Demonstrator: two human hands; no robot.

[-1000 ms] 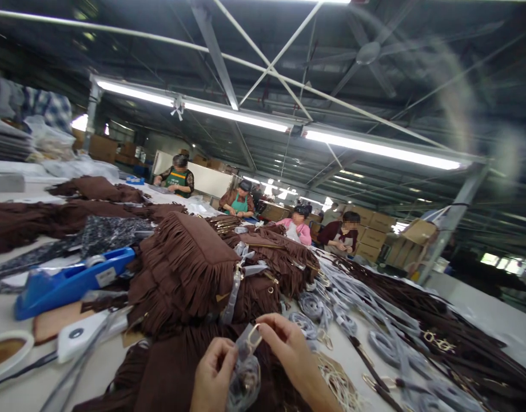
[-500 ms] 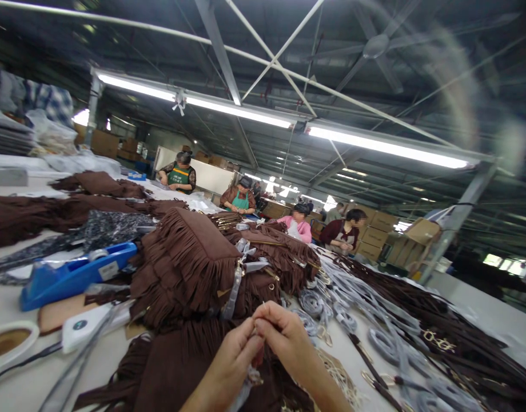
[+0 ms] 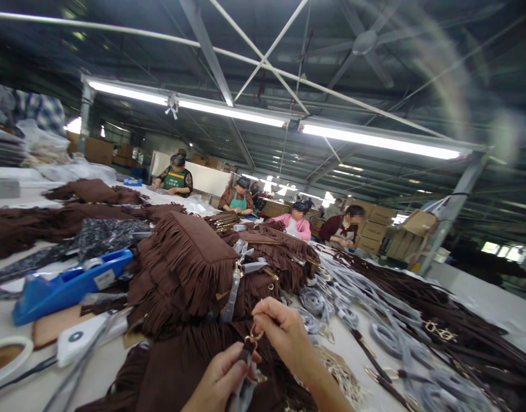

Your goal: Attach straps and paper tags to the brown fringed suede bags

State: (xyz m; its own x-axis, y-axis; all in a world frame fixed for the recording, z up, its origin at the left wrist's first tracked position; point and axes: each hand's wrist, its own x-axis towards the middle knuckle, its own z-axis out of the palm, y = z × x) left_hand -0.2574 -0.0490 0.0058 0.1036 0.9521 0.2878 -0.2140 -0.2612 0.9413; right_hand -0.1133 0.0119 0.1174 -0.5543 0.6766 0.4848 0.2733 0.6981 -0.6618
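My left hand [image 3: 223,372] is closed on the end of a strap [image 3: 244,356], dark with clear plastic around its lower part. A gold-coloured metal clasp [image 3: 250,340] sits at the strap's tip. Just above and to the right, my right hand [image 3: 280,327] pinches with thumb and forefinger at the clasp's upper ring; the exact part between the fingertips is hidden. Below both hands lies a dark brown fringed bag [image 3: 177,363]. More brown fringed bags [image 3: 181,263] are piled behind it, one with a plastic-wrapped strap end hanging down.
A blue tape dispenser [image 3: 74,283], a white-cased device [image 3: 80,337] and a tape roll [image 3: 29,349] lie at left. Plastic-wrapped straps [image 3: 385,340] and dark straps [image 3: 434,303] spread over the right side. Several people work at tables beyond.
My hands, together before, have moved slightly apart. My left hand has dropped down and left, exposing the clasp and strap end between them. The view has shifted slightly.
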